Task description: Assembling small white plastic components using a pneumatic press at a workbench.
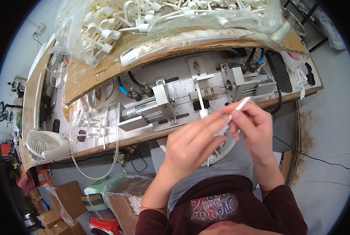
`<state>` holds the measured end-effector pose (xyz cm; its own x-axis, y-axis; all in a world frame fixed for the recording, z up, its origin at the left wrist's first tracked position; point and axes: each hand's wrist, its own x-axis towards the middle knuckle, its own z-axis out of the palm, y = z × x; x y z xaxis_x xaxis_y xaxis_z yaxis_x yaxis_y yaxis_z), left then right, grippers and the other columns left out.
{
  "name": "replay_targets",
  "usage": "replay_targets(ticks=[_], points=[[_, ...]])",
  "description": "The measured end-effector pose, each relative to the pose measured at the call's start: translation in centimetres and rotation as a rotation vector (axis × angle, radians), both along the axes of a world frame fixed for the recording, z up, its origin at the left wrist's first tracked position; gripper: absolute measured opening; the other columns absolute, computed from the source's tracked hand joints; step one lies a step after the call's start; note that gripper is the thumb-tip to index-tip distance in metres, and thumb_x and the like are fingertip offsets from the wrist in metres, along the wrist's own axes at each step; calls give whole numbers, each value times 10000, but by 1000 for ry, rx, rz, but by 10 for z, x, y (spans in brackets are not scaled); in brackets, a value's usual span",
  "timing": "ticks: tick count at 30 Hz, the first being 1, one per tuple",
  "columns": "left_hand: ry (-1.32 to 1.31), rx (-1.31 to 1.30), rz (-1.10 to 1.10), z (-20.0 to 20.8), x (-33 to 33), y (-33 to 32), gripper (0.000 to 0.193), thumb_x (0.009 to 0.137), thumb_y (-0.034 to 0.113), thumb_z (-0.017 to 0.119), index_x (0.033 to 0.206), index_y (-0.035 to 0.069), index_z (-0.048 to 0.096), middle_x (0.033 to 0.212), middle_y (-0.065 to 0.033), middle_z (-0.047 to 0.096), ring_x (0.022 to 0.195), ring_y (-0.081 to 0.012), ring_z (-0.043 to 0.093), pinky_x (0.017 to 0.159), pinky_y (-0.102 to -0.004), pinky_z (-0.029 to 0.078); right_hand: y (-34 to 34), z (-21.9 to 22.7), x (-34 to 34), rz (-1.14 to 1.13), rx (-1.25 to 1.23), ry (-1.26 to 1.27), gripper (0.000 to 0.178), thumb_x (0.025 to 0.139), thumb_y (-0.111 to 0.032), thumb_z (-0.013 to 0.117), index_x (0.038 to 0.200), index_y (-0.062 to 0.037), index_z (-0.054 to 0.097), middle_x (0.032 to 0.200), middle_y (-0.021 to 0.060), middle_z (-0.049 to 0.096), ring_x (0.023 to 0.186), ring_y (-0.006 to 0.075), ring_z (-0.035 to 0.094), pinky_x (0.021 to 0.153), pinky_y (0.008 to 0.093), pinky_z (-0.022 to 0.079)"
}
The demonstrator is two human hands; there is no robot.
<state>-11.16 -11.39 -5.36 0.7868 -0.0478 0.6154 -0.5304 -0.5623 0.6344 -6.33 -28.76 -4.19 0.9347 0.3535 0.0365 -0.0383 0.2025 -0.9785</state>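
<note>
My right hand (253, 127) pinches a thin white plastic stick (243, 103) between thumb and fingers, just in front of the metal fixture. Beside it is my left hand (194, 141), its fingers stretched toward the stick's lower end and the thumb apart; whether they touch the stick is hard to tell. Past the left fingers, a white capped tube (200, 98) sits against the fixture's middle block (198, 70). Below both hands, a round white tray (232, 150) with white plastic pieces rests over my lap, partly hidden by my left hand.
Metal clamping cylinders stand left (153, 107) and right (241, 84) on the bench, with blue and black air hoses. Above them, a cardboard shelf (88, 80) bears many white plastic parts (104, 33) in clear bags. A white fan (47, 145) and loose parts (98, 125) lie left.
</note>
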Motion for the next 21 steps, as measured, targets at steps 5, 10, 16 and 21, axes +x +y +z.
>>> replay_targets(ticks=[5, 10, 16, 21], points=[[-96, 13, 64, 15, -8, 13, 351, 731, 69, 855, 1052, -3, 731, 1038, -132, 715, 849, -240, 712, 679, -324, 581, 20, 37, 33, 118, -87, -4, 181, 966, -100, 661, 1107, 8, 695, 821, 8, 666, 612, 35, 575, 520, 178, 448], [60, 8, 156, 4, -11, 16, 370, 697, 11, 866, 1041, -23, 731, 1277, -194, 644, 865, -203, 711, 724, -299, 609, 47, 76, 132, -257, -521, -975, 217, 939, -153, 687, 1132, -56, 707, 864, -13, 691, 817, 52, 616, 617, 214, 464], [87, 328, 224, -20, 0, 6, 276, 777, 57, 804, 1040, 2, 740, 1272, -143, 684, 826, -222, 728, 715, -315, 584, 87, 90, 235, 129, -1182, -1195, 370, 842, -141, 678, 1208, -86, 666, 1165, 143, 685, 1095, 260, 646, 905, 394, 529], [15, 472, 267, -28, 6, 5, 260, 768, 88, 803, 1008, 8, 743, 1201, -111, 720, 693, -175, 688, 591, -287, 511, 106, 98, 206, 273, -1444, -1169, 356, 817, -105, 600, 1167, -47, 630, 1137, 164, 666, 1101, 316, 634, 937, 446, 523]])
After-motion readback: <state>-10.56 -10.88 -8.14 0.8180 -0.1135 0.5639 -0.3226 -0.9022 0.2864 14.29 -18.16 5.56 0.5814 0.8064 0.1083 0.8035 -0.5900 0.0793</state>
